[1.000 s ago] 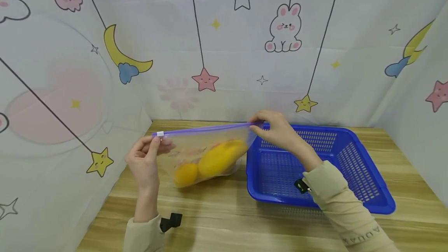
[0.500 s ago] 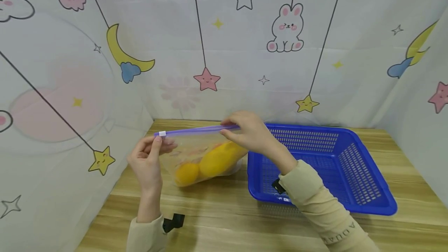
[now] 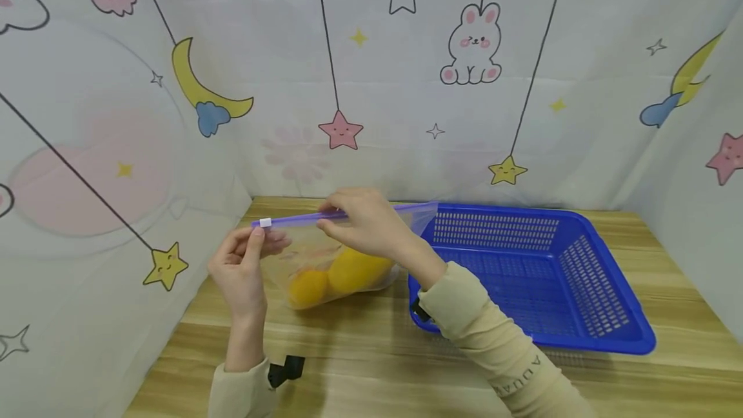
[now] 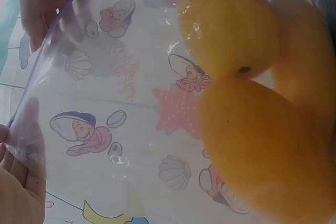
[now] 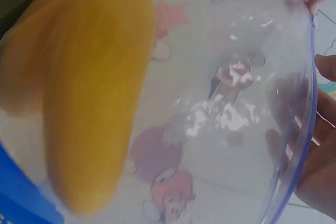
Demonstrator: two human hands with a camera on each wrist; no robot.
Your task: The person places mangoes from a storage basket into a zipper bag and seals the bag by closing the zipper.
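A clear zip bag printed with shells and starfish hangs upright, its purple zip strip along the top. Inside lie several yellow mangoes, low in the bag; one long mango fills much of the right wrist view. My left hand pinches the bag's top left corner, thumb just under the white slider. Halfway along the strip, my right hand pinches the zip between thumb and fingers, and it covers part of the bag and fruit in the head view.
A blue plastic basket with slatted walls stands on the right, partly behind the right forearm; the bag's right corner overlaps its rim. Under both is a wood-grain table. A white cartoon-printed cloth hangs behind and at the sides.
My right hand has slid left along the zip strip, from the bag's right corner to about its middle. The left hand keeps its hold by the slider.
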